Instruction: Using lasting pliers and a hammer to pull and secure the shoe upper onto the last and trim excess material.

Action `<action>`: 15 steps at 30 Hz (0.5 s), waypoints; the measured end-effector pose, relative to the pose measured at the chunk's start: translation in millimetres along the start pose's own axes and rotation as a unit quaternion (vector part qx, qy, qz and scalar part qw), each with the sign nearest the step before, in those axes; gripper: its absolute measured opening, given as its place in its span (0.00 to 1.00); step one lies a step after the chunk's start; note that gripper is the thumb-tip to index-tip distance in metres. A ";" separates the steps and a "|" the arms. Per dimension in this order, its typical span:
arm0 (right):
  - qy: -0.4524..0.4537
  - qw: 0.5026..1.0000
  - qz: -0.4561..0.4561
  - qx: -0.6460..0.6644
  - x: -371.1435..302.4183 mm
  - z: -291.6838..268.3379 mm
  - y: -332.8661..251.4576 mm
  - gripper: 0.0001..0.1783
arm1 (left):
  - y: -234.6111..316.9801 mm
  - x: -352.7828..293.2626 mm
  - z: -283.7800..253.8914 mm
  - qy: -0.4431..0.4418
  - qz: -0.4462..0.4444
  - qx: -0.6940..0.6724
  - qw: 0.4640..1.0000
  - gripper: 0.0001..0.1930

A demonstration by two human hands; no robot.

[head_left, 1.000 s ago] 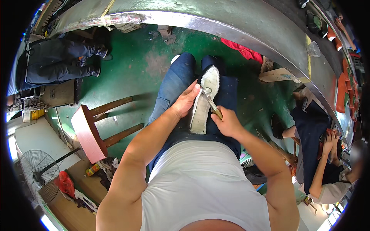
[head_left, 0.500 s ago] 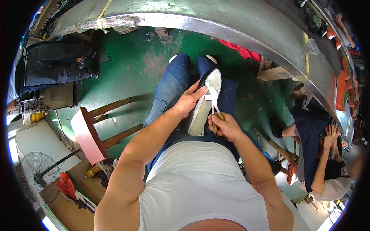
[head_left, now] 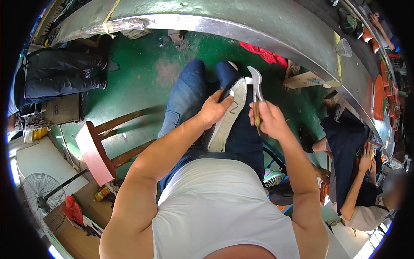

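Observation:
A shoe [head_left: 225, 124] lies sole-up across my thighs, its pale underside facing me and a dark upper folded around its edge in small pleats. A dark curved line shows on the pale underside. My left hand [head_left: 214, 111] is closed around the shoe's left side, thumb on the underside. My right hand [head_left: 270, 121] is wrapped round the handles of lasting pincers [head_left: 255, 82], which have a curved metal jaw and a hammer-like knob. The pincers are upright just right of the shoe's toe end, the knob near its edge; whether they touch I cannot tell.
A metal-edged workbench [head_left: 280, 47] curves across the front. A wooden stool [head_left: 95, 152] stands left, with a fan [head_left: 43, 198] behind it. At right a co-worker sits with hands [head_left: 366, 156] close together. Red shoes [head_left: 379, 93] line the bench's right side.
The pincers have come off the middle of the underside, moving up and right with my right hand. Where they were, the curved line now shows. My left hand still grips the shoe.

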State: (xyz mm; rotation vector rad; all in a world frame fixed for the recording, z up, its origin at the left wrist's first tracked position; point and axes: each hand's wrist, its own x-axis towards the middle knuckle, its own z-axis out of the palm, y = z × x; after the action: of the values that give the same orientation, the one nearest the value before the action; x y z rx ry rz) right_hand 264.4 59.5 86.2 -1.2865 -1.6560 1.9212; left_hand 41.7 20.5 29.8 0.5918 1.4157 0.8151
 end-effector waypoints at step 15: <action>0.000 0.996 0.010 -0.084 2.9 -2.3 10.2 0.22 | 12.2 -9.3 -13.4 -0.045 -0.006 0.123 0.991 0.38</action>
State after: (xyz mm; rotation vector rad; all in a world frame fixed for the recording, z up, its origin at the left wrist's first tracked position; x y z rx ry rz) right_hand 267.8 60.1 75.9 -1.3701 -1.8440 1.8255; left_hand 27.0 19.2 43.9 0.7972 1.4453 0.6006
